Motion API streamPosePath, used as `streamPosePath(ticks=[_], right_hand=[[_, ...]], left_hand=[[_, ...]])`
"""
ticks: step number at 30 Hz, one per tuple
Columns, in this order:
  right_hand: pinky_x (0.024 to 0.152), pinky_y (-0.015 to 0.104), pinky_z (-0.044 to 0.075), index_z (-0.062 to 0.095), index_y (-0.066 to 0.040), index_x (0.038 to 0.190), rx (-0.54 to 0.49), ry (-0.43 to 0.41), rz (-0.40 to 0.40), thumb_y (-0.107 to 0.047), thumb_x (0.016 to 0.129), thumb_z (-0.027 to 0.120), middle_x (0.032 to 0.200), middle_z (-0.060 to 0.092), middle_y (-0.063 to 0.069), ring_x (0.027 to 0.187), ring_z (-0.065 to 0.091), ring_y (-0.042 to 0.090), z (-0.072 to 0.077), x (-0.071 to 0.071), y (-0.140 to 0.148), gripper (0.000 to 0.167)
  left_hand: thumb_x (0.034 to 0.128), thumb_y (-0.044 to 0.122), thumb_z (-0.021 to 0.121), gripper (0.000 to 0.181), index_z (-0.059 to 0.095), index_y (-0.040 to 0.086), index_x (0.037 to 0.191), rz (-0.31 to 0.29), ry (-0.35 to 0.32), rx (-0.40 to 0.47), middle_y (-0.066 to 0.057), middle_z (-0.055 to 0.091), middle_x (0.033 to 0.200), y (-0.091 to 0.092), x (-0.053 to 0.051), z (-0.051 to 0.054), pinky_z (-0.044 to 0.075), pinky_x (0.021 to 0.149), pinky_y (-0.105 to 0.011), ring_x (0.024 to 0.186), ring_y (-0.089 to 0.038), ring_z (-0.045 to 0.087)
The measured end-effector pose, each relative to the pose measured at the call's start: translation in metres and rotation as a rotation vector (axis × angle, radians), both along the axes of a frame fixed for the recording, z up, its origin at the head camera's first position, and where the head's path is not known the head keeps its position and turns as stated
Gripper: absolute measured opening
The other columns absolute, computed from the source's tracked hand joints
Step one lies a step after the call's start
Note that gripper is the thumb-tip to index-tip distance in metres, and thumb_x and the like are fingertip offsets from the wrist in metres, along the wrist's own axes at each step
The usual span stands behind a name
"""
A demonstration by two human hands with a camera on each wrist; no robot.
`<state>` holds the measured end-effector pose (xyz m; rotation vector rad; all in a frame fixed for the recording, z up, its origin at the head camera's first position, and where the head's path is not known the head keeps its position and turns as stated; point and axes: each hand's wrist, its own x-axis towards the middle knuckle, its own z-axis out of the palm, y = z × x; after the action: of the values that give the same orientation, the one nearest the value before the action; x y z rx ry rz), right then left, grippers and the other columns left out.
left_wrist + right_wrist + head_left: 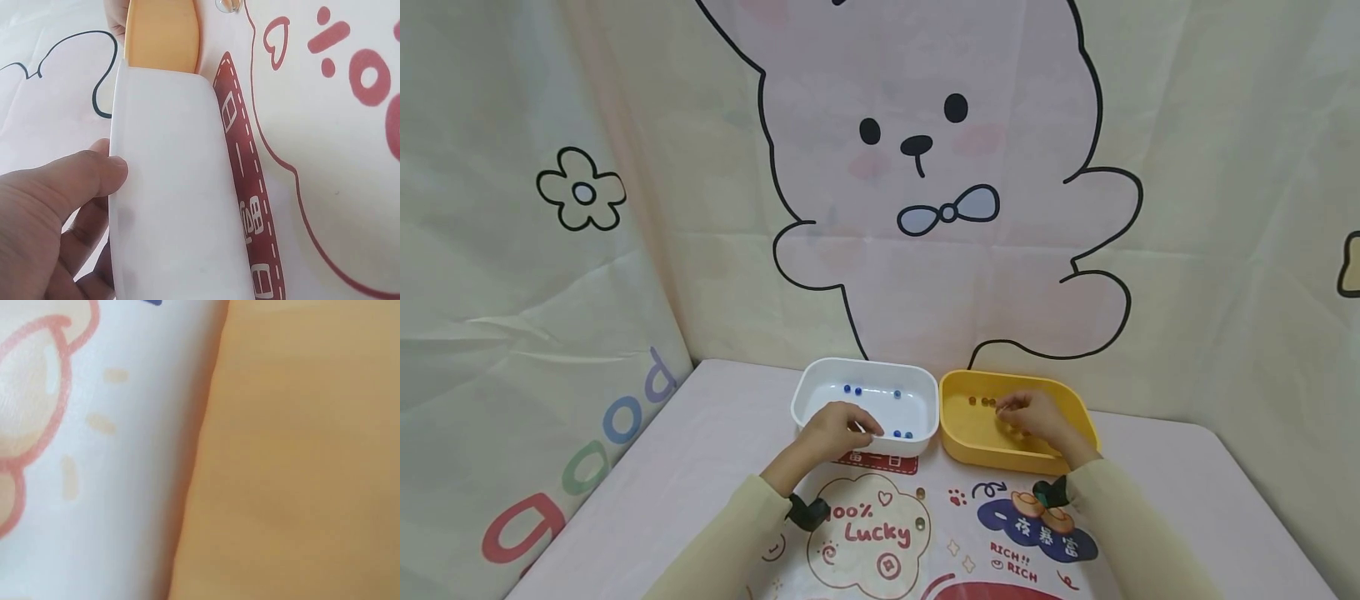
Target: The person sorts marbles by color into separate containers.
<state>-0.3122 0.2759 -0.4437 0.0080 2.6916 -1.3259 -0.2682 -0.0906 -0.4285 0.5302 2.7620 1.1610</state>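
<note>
My left hand [842,429] reaches over the near rim of the white tray [801,400], fingers bent. In the left wrist view its thumb [94,178] lies at the tray's rim; the wall hides the fingertips, so any hold stays unseen. Blue marbles [897,394] lie spread about the white tray. Over the yellow tray [962,437], my right hand [1033,414] has its fingers lowered among amber marbles [972,401]; whether it pinches one is too small to tell. The right wrist view shows only the yellow tray's outer wall [300,450] and the cloth, no hand.
The trays stand side by side, nearly touching, toward the table's back edge. In front of them, two small greenish-brown marbles [920,523] lie on the printed tablecloth [868,550]. Behind the table hangs a cloth [917,292] with a cartoon bear.
</note>
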Motion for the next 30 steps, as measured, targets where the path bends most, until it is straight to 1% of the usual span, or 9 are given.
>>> streamPosePath(ticks=[4,8,11,17,19,24,30], right_hand=[[0.062,0.031,0.05,0.065,0.003,0.111,-0.01,-0.017,0.001,-0.01,0.089,0.066,0.087,0.062,0.009,0.073,0.057,0.022,-0.004,-0.001,0.001,0.026],[0.062,0.028,0.049,0.067,0.001,0.11,0.004,-0.034,-0.025,-0.012,0.087,0.067,0.086,0.062,0.008,0.074,0.056,0.021,-0.009,-0.003,0.002,0.026],[0.062,0.028,0.049,0.067,0.001,0.109,0.021,-0.039,-0.029,-0.012,0.087,0.068,0.086,0.063,0.008,0.074,0.056,0.02,-0.011,-0.005,0.004,0.026],[0.064,0.027,0.048,0.068,0.001,0.109,0.025,-0.044,-0.036,-0.012,0.086,0.069,0.087,0.064,0.007,0.075,0.055,0.019,-0.013,-0.007,0.004,0.026],[0.065,0.027,0.048,0.067,0.001,0.109,0.032,-0.041,-0.026,-0.011,0.086,0.069,0.087,0.064,0.008,0.075,0.055,0.019,-0.014,-0.007,0.004,0.027],[0.064,0.027,0.047,0.068,0.001,0.108,0.058,-0.041,-0.011,-0.012,0.086,0.069,0.087,0.063,0.008,0.075,0.054,0.018,-0.014,-0.007,0.005,0.026],[0.064,0.027,0.046,0.068,0.001,0.108,0.057,-0.045,-0.018,-0.011,0.086,0.069,0.086,0.063,0.007,0.075,0.054,0.019,-0.016,-0.008,0.005,0.025]], left_hand=[[0.0856,0.017,0.07,0.012,0.076,0.026,0.089,0.0,-0.001,0.002,0.01,0.068,0.088,0.0,0.0,0.0,0.047,0.062,-0.028,0.08,-0.014,0.054],[0.0857,0.017,0.07,0.012,0.076,0.026,0.089,-0.001,0.003,0.0,0.01,0.068,0.088,0.0,0.0,-0.001,0.047,0.063,-0.027,0.08,-0.013,0.054],[0.0857,0.016,0.07,0.012,0.076,0.026,0.09,-0.002,0.006,-0.002,0.01,0.068,0.088,0.0,0.0,-0.001,0.047,0.062,-0.027,0.08,-0.013,0.054],[0.0854,0.016,0.07,0.012,0.076,0.026,0.09,-0.002,0.007,0.0,0.01,0.069,0.089,0.0,0.0,-0.001,0.047,0.063,-0.028,0.081,-0.014,0.054],[0.0855,0.016,0.07,0.013,0.076,0.026,0.09,-0.001,0.008,-0.004,0.01,0.069,0.09,0.0,0.0,0.0,0.047,0.063,-0.027,0.081,-0.013,0.054],[0.0855,0.016,0.07,0.012,0.076,0.026,0.09,-0.005,0.011,-0.002,0.01,0.069,0.089,0.0,-0.001,-0.001,0.047,0.062,-0.027,0.081,-0.014,0.054],[0.0854,0.016,0.07,0.012,0.076,0.027,0.089,0.0,0.014,-0.002,0.01,0.068,0.089,0.0,-0.001,-0.002,0.047,0.063,-0.028,0.081,-0.014,0.053]])
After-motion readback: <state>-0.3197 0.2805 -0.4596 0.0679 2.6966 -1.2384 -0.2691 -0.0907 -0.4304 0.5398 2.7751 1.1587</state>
